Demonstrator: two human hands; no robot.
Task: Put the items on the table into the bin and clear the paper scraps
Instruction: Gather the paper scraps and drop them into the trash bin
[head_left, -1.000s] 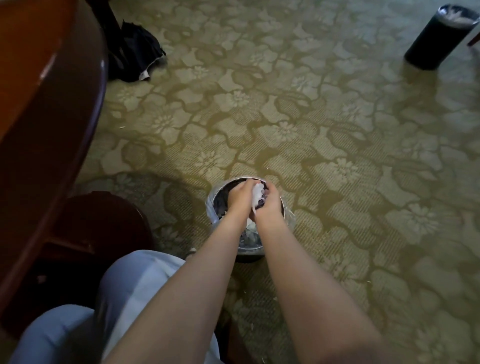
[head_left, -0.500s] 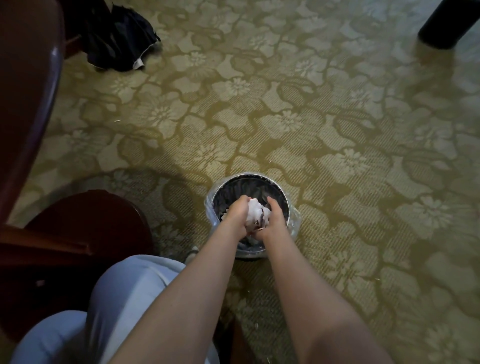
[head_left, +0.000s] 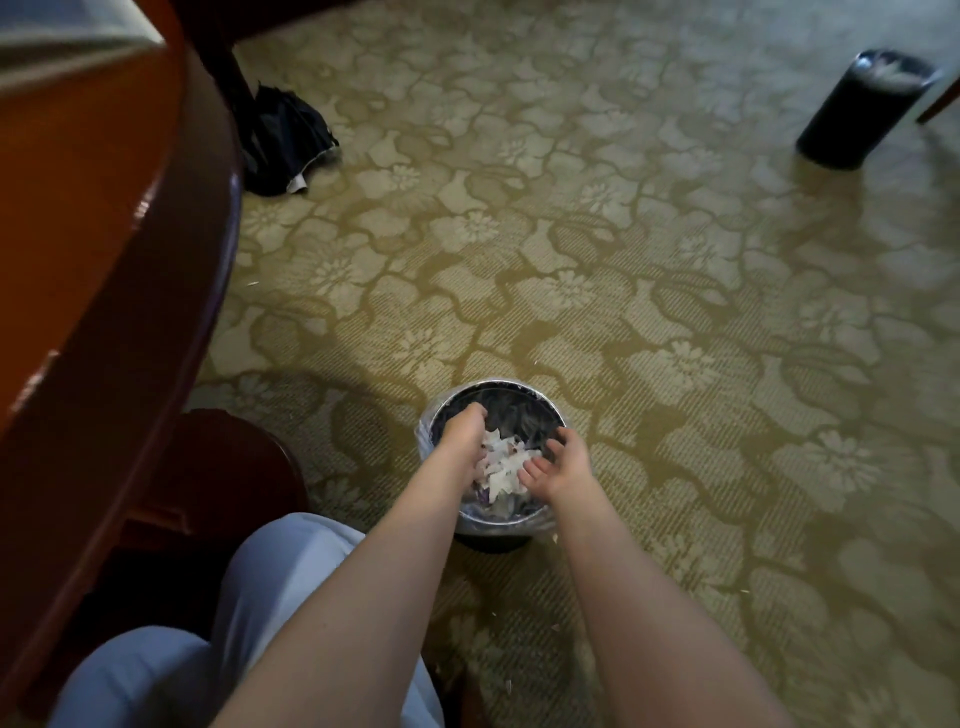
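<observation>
dropping paper scraps (head_left: 501, 465) into the bin (head_left: 493, 387); my right hand (head_left: 560, 462) is loose-fingered, my left hand (head_left: 461, 434) hides its fingers; next, probably back to the table (head_left: 104, 218).

Dim yellowish light, brighter upper right, soft blur, wide-angle bending at edges

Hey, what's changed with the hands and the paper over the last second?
The left hand and right hand, earlier pressed together round a wad of scraps, have parted over the bin, and the scraps lie loose between them. The right hand's fingers are spread; the left's are hidden. The bin stayed put.
</observation>
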